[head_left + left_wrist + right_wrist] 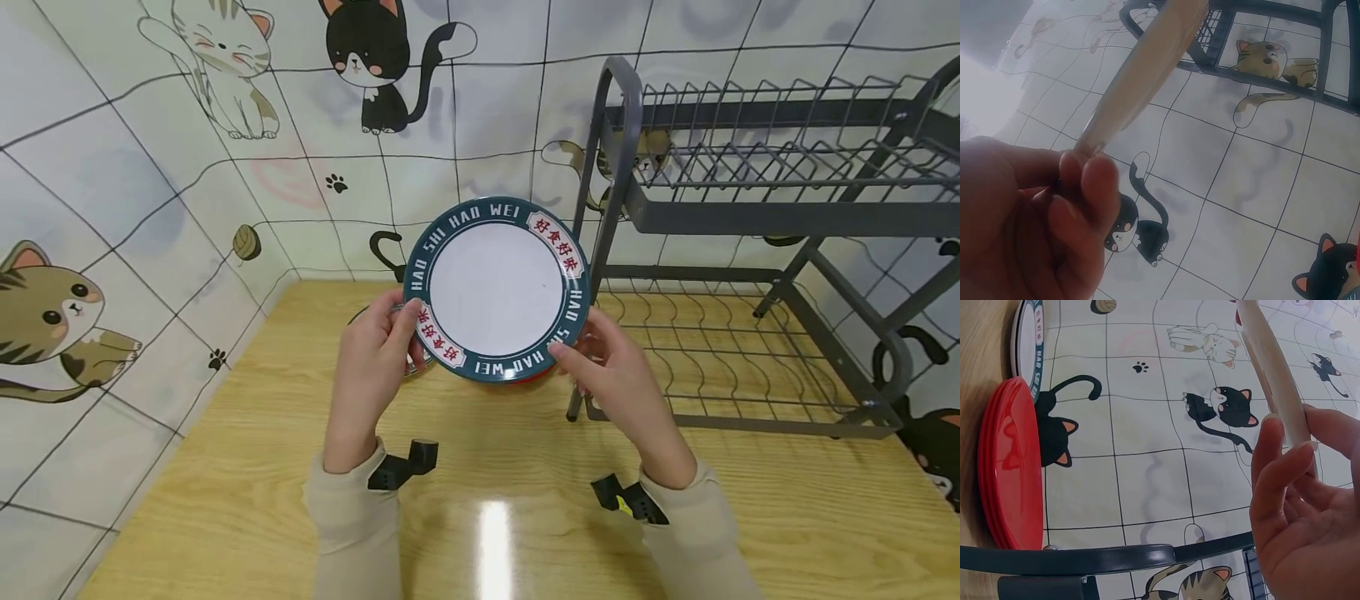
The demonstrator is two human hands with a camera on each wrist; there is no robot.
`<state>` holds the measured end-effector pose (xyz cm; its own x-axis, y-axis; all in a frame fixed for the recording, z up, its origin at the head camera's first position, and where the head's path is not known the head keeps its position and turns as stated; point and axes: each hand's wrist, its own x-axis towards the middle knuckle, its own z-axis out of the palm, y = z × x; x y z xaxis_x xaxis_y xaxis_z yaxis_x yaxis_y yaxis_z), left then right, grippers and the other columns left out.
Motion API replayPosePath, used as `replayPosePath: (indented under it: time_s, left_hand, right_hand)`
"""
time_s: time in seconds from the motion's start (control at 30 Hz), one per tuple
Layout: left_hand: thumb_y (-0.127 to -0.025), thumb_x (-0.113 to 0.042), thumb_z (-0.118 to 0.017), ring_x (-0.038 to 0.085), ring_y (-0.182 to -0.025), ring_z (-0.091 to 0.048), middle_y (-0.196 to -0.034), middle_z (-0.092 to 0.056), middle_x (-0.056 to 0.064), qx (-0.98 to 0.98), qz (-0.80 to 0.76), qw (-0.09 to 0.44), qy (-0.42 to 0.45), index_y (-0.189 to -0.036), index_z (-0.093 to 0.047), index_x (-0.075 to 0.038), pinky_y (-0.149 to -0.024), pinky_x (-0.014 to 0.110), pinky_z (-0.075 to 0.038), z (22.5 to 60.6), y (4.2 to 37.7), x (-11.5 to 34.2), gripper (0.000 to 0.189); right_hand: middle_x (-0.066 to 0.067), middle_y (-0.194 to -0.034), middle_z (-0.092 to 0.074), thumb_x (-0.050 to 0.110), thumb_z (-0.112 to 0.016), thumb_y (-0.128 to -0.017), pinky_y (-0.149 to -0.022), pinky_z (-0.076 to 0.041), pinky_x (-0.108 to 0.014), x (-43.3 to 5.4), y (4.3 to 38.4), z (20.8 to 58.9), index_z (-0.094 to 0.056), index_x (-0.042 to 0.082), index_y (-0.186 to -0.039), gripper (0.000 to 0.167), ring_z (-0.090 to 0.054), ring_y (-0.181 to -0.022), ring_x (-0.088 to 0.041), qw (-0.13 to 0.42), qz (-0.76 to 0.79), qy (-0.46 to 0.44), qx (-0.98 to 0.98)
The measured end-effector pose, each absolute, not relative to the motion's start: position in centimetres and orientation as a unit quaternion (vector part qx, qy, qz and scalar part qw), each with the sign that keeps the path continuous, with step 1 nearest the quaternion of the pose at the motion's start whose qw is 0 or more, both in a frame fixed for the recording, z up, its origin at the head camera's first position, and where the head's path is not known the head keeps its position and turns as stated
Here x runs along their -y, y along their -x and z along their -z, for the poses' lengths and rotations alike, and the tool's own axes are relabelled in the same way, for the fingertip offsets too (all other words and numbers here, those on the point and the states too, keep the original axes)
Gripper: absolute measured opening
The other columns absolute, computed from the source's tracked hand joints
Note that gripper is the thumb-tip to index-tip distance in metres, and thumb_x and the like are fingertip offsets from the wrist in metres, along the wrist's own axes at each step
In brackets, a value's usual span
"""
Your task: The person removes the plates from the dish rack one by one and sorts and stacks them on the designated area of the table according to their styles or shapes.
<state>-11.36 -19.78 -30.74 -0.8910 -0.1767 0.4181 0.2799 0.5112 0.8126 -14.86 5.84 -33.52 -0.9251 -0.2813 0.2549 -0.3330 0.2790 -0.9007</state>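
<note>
A round plate with a white centre and a teal rim with lettering is held up above the table, its face toward the head camera. My left hand pinches its lower left rim, thumb on the face. On the lower right rim, my right hand grips it the same way. Both wrist views show this plate edge-on between thumb and fingers. Beyond it, a stack of red plates stands on the table, with a similar teal-rimmed plate beside it; the held plate mostly hides these in the head view.
A dark grey two-tier dish rack with wire shelves stands at the right, close to my right hand. The wooden table meets a tiled wall with cat drawings at the back and left.
</note>
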Motion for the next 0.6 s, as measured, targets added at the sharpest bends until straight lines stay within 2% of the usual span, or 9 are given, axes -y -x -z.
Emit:
replayPosePath:
  time_s: [0.17, 0.37, 0.6]
  left_hand:
    - [-0.090, -0.042, -0.046, 0.018, -0.045, -0.052, -0.057, -0.054, 0.004, 0.839, 0.493, 0.230, 0.030, -0.113, -0.054, -0.015, -0.038, 0.028, -0.039, 30.7, 11.5, 19.8, 0.036]
    - [-0.089, -0.046, -0.046, 0.024, -0.048, -0.054, -0.060, -0.054, 0.007, 0.837, 0.501, 0.220, -0.003, -0.114, -0.054, -0.016, -0.040, 0.029, -0.041, 31.1, 11.9, 20.5, 0.040]
    - [-0.089, -0.048, -0.045, 0.023, -0.047, -0.053, -0.062, -0.054, 0.007, 0.838, 0.495, 0.227, -0.045, -0.113, -0.055, -0.016, -0.040, 0.030, -0.042, 31.9, 12.6, 21.5, 0.042]
  right_hand:
    - [-0.004, -0.085, -0.061, 0.035, -0.060, -0.084, -0.045, -0.046, -0.033, -5.7, 15.3, 34.0, -0.044, 0.026, -0.123, 0.043, -0.053, -0.060, -0.024, 0.021, -0.587, -0.215, 0.780]
    - [-0.011, -0.076, -0.061, 0.022, -0.057, -0.088, -0.044, -0.043, -0.033, -4.4, 14.9, 33.9, -0.041, 0.019, -0.127, 0.042, -0.054, -0.060, -0.032, -0.005, -0.634, -0.222, 0.741]
    - [-0.016, -0.072, -0.059, 0.016, -0.054, -0.090, -0.045, -0.043, -0.030, -2.4, 14.7, 33.6, -0.038, 0.013, -0.128, 0.042, -0.052, -0.058, -0.037, -0.009, -0.646, -0.226, 0.729]
